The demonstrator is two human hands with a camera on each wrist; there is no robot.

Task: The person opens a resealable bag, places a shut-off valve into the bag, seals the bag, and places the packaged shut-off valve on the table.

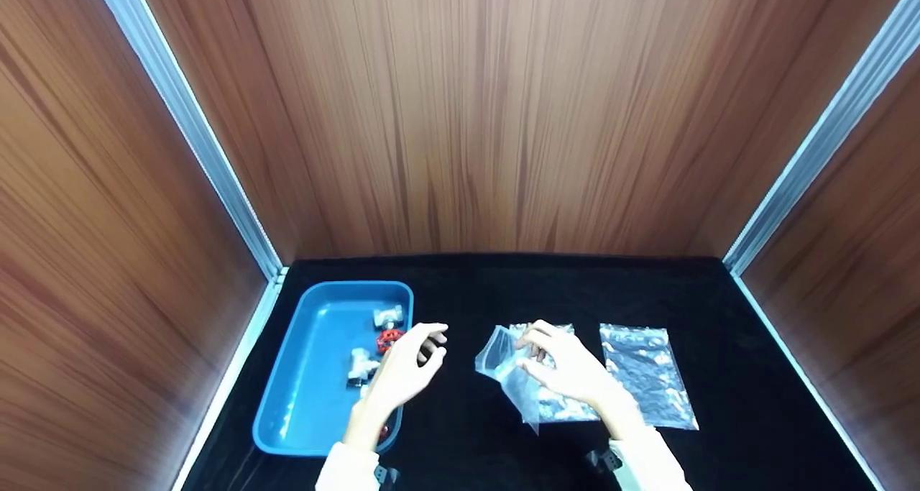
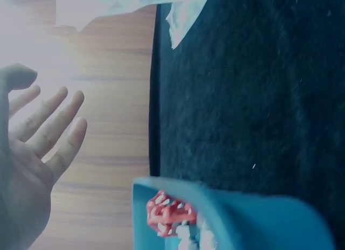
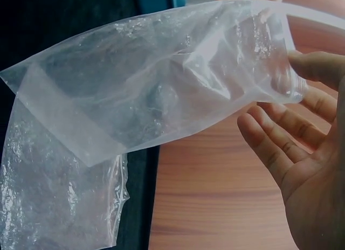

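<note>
My right hand [image 1: 568,367] pinches a clear plastic bag [image 3: 135,94] near one end between thumb and fingers. The bag hangs down and away from the hand, over another clear bag [image 1: 564,409] that lies flat on the black cloth. In the head view my left hand [image 1: 404,376] is held above the right side of a blue tray [image 1: 309,361]. Its fingers are spread and relaxed in the left wrist view, with nothing in them. Inside the tray are metal valve-like fittings [image 1: 361,366] and a red handwheel [image 2: 170,213]; the left hand and forearm hide part of them.
A further flat clear bag [image 1: 643,376] lies on the cloth at the right. Wood-grain panels [image 1: 474,117] stand at the back and both sides, with metal profiles [image 1: 208,146] at the corners. Black cloth [image 1: 460,290] covers the work surface.
</note>
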